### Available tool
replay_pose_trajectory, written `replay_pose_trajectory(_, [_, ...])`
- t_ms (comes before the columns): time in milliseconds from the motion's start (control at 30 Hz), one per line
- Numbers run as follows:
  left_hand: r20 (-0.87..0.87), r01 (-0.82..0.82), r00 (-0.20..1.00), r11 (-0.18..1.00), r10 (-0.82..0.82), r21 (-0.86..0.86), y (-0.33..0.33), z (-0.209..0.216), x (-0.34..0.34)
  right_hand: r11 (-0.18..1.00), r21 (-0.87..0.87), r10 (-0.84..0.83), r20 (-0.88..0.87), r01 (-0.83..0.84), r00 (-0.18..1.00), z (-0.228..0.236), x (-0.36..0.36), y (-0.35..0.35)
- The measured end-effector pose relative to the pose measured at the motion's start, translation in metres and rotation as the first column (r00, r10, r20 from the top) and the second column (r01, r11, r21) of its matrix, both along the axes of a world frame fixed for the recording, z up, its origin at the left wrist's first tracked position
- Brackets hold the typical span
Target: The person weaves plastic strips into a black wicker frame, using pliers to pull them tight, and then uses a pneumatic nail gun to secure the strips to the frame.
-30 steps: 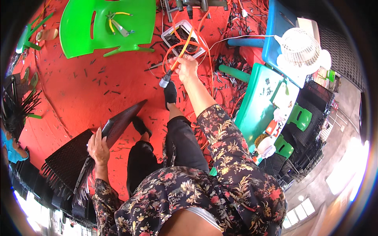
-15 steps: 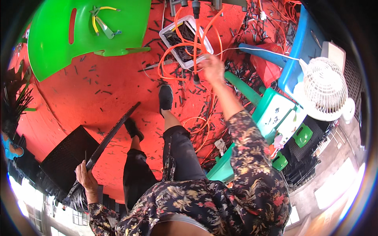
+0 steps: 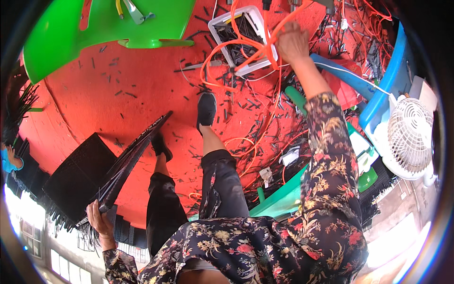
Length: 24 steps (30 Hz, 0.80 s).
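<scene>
My left hand (image 3: 100,221) is closed on the lower end of a thin black woven panel (image 3: 130,163), which slants up and away to the right. A wider dark woven piece (image 3: 78,177) with fringed strands stands just left of it; whether the two are joined I cannot tell. My right hand (image 3: 292,45) reaches far forward beside an orange coiled hose (image 3: 262,49), its fingers partly hidden and their grip unclear. Just left of that hand, a white bin (image 3: 220,31) holds dark strips, with loops of the hose hanging over it.
Dark scraps litter the red floor (image 3: 90,104). A bright green chair (image 3: 61,52) with pliers (image 3: 135,14) on it lies at far left. At right are a blue plastic piece (image 3: 388,80), a white fan (image 3: 409,135) and a green stool (image 3: 288,189). Metal fittings (image 3: 295,4) hang at the top.
My right hand has moved forward and right, past the bin's edge. The woven panel has turned, showing more of its face. The view has shifted, so the bin appears higher and further right.
</scene>
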<state>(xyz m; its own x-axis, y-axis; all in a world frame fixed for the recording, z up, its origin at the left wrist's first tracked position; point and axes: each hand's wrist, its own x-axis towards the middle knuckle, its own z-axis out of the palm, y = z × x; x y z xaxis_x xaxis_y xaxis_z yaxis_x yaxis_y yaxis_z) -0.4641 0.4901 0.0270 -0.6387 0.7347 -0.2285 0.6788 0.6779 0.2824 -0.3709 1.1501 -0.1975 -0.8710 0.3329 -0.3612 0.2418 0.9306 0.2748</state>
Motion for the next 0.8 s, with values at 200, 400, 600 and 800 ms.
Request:
replay_pose_trajectory(200, [0.08,-0.067,0.995,0.995,0.062,0.069,0.016,-0.001,-0.006,0.479,-0.729,-0.707,0.01,0.489,0.707,0.018,0.076,0.008])
replay_pose_trajectory(400, [0.038,-0.027,0.999,0.99,0.023,0.135,0.024,-0.002,-0.013,-0.305,-0.952,-0.952,0.303,-0.025,0.051,0.032,0.104,-0.073])
replay_pose_trajectory(600, [0.015,-0.031,0.999,0.989,0.029,0.143,0.025,-0.007,-0.018,-0.431,-0.777,-0.695,0.61,-0.459,-0.38,0.011,0.125,-0.14])
replay_pose_trajectory(800, [-0.03,0.006,1.0,0.986,-0.001,0.168,0.027,-0.011,-0.023,-0.358,-0.931,-0.898,0.364,-0.068,-0.248,0.057,0.134,-0.16])
